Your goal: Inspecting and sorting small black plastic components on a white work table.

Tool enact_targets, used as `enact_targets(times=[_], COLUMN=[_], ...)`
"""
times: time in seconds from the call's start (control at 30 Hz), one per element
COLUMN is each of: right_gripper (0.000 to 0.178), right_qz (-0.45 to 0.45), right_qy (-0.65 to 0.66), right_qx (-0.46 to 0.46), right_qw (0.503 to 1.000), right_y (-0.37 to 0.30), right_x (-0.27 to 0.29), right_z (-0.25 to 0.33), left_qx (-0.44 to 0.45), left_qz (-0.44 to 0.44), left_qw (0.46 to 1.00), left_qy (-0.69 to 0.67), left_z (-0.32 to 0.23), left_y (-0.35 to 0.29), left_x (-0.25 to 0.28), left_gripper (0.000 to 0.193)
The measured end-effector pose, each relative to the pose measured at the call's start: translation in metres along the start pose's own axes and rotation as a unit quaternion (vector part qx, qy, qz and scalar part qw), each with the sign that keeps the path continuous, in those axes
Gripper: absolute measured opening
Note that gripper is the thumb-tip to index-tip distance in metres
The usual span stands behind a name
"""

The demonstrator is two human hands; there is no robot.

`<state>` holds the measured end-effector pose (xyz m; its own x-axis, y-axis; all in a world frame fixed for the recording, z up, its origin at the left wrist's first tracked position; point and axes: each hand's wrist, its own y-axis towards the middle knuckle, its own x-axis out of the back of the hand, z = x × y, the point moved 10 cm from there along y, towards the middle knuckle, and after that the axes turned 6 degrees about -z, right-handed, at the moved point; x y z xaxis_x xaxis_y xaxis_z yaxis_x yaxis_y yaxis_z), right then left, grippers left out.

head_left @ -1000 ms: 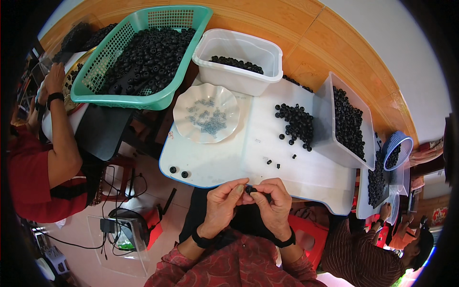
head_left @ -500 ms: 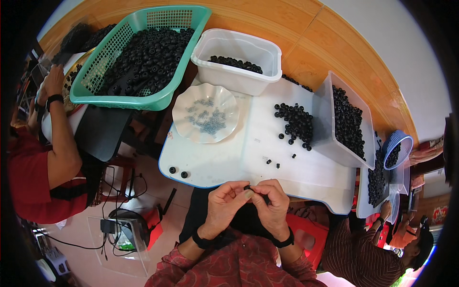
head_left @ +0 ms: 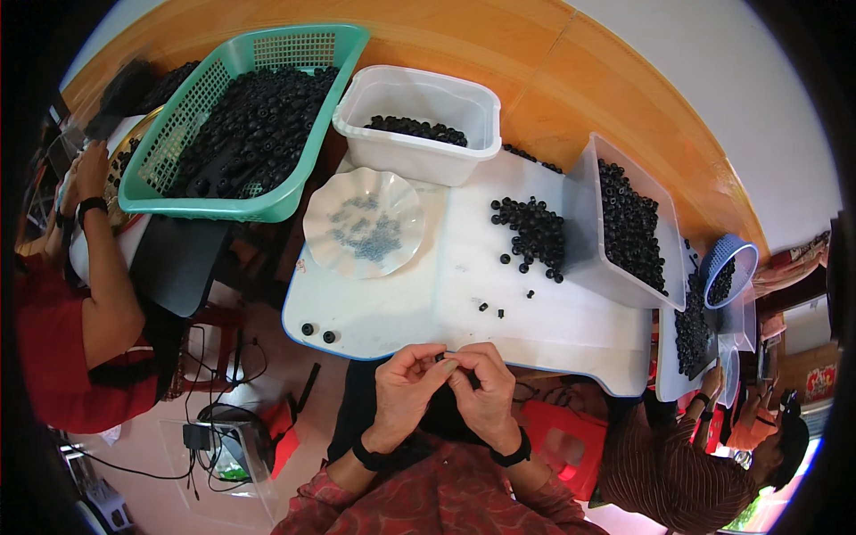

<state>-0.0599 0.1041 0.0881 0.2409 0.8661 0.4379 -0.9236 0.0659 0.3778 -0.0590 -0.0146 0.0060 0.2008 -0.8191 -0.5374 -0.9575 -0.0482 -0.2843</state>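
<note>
Over the table's front edge, my left hand pinches a small black round part between thumb and forefinger. My right hand meets it there, its thumb and fingertips pressed together beside the part; whatever they grip is hidden. On the white table, two black ring-shaped parts lie near the front left corner. A few smaller black pieces are scattered ahead of my hands. Beyond them spreads a loose pile of black round parts. A wavy-rimmed white plate carries tiny bluish-grey clear pieces.
Black parts fill a green basket at the back left and a clear bin on the right. A white tub at the back holds some too. Co-workers sit left and right; a blue basket stands far right.
The whole view has shifted, so the table's things sit further left. My hands stay together at the table edge, the fingertips having turned slightly around the small black part.
</note>
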Motion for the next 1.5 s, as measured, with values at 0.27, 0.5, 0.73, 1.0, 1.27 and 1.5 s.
enact_targets(times=[0.27,0.5,0.73,1.0,1.27,1.5], right_gripper=[0.022,0.021,0.03,0.037,0.039,0.039], right_qz=[-0.001,-0.009,0.036,0.065,0.04,0.04], right_qy=[0.043,0.044,0.161,0.27,0.311,0.312], right_qx=[-0.053,-0.028,-0.145,-0.196,-0.124,-0.103], right_qw=[0.998,0.999,0.976,0.941,0.941,0.944], right_y=[-0.005,-0.008,-0.02,-0.02,-0.013,-0.017], right_x=[-0.001,0.002,-0.02,-0.025,-0.009,-0.003], right_z=[-0.007,-0.009,-0.029,-0.03,-0.003,0.01], left_qx=[0.003,-0.024,-0.007,0.09,0.073,0.061], left_qz=[0.011,0.065,0.048,0.11,0.188,0.211], left_qw=[0.999,0.998,0.999,0.968,0.943,0.939], left_qy=[0.047,-0.003,-0.005,-0.206,-0.264,-0.264], left_z=[-0.003,-0.009,-0.004,0.006,-0.003,-0.015], left_y=[0.002,0.004,0.006,0.007,-0.003,-0.012], left_x=[0.004,-0.009,-0.003,-0.01,-0.022,-0.028], left_gripper=[0.022,0.02,0.019,0.022,0.03,0.034])
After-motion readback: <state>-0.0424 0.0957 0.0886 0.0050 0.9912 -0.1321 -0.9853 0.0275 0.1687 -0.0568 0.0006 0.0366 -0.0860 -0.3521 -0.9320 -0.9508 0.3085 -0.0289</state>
